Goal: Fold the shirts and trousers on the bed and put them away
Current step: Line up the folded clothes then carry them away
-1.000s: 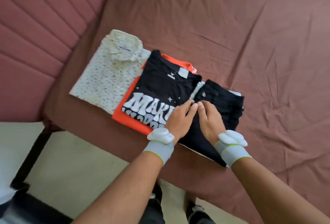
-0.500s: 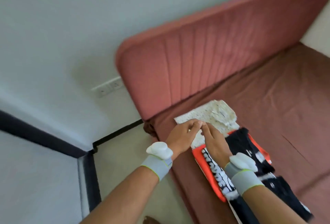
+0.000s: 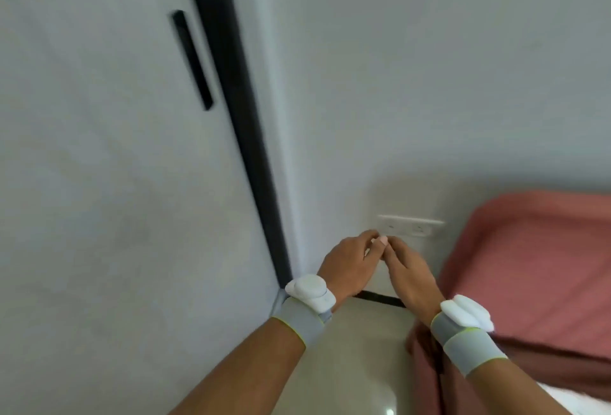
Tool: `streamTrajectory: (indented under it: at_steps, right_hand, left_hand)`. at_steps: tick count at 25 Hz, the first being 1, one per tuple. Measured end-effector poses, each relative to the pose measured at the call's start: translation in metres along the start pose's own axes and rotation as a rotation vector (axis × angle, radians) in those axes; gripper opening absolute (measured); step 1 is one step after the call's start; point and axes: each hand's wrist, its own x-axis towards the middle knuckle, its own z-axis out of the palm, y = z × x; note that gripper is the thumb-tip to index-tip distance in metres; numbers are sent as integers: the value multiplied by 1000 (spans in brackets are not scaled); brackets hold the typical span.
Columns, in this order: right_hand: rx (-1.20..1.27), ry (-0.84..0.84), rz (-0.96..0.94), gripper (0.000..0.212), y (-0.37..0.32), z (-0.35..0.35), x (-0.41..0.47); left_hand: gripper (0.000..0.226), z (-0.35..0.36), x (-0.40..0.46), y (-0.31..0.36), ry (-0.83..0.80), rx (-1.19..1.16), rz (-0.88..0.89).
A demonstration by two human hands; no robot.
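Both hands in mid-air, fingertips touching each other, fingers relaxed, holding nothing: left hand [image 3: 347, 265], right hand [image 3: 411, 274]. Wall socket [image 3: 410, 224] just behind the fingertips. Pink headboard [image 3: 529, 259] right of the socket, cream floor [image 3: 357, 348] below it, white wardrobe door [image 3: 115, 183] with black handle [image 3: 192, 59] left. Clothes out of view.

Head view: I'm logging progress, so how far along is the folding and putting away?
Done: a second ago three folded garments lay on the bed, so folding looks finished. In hand: nothing; the left hand and right hand are empty, fingertips meeting, near a white door with a black handle. Left: putting the clothes away; none show now.
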Motion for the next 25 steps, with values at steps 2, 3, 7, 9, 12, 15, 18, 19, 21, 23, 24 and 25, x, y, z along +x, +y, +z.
streamTrajectory:
  at_steps: [2,3,7,9,12,15,18,19,21,23,24,25]
  right_hand:
    - [6,-94,-90,23,-40,43,34]
    - [17,-146,-139,23,-61,65,49]
    - [61,-319,-310,20,-131,129,93]
    - [101,-360,-379,21,-161,149,119]
    - [151,-417,-487,23,-200,165,185]
    - [127,-423,-538,43,-223,174,241]
    - [150,-432,-586,59,-240,185,273]
    - [178,-452,-603,60,-244,189,280]
    - [238,-521,-616,59,-251,201,296]
    - [288,-537,-591,60,-255,215,300]
    - [304,-518,-578,61,-255,220,300]
    - [319,-494,-560,64,-255,225,300]
  left_hand:
    - [47,-55,1,-26,138,48,-59]
    - [48,-84,-1,-37,203,79,-86]
    - [48,-176,-6,-64,363,212,-150]
    - [44,-216,3,-69,407,339,-163]
    - [43,-278,52,-69,481,649,-132]
    - [49,-323,97,-66,396,1008,-141]
    - [45,-358,130,-57,304,1296,-197]
    - [44,-365,138,-54,272,1374,-210]
    - [43,-377,153,-54,198,1515,-256]
    - [43,-382,155,-54,128,1609,-259]
    - [42,-382,154,-58,121,1636,-230]
    - [41,-382,153,-61,131,1654,-190]
